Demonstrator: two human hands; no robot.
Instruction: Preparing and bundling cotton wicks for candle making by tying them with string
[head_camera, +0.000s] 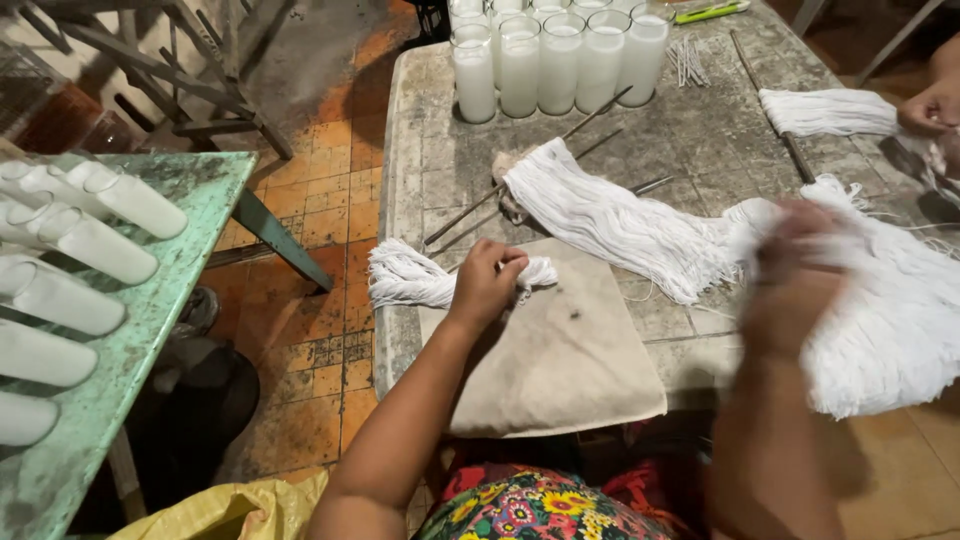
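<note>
My left hand (487, 282) is closed on a small bundle of white wick string (410, 277) that lies across the left edge of a beige cloth (560, 360) on the stone table (420, 130). My right hand (795, 275) is blurred with motion and rests in a large heap of white string (890, 320) at the table's right side. Whether it grips strands I cannot tell. A longer hank of white string (610, 215) lies between the two hands, over several thin metal rods (470, 215).
Several glass candles filled with white wax (555, 60) stand at the table's far edge. Another person's hand (930, 108) holds white string (825, 110) at the far right. A green table (150, 300) on the left carries several white candles (90, 245) lying down. A yellow bag (220, 510) sits below.
</note>
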